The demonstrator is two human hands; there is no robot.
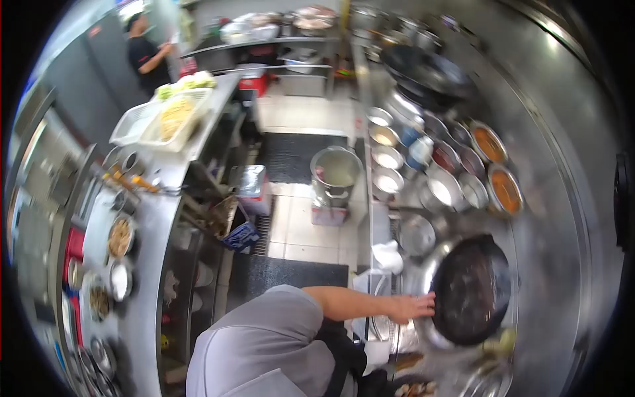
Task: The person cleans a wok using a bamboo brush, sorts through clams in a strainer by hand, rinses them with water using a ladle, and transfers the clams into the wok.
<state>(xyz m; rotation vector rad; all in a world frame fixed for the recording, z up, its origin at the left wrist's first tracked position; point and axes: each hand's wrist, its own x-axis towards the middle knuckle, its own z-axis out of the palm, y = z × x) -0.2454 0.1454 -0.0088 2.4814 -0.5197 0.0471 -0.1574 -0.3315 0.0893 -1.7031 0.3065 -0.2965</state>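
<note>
left hand (pixel 411 308) at the rim of a round black metal wok (pixel 471 291), can't tell if it's gripping, crumpled white cloth (pixel 387 257) near the hand

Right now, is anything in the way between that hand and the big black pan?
No, nothing I can see stands between the left hand and the black pan. The fingers are right by the pan's edge, though it's too blurry to tell whether they're gripping it.

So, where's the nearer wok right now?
The nearer wok is right of centre in the head view, beside the left hand, below the metal bowls.
</note>
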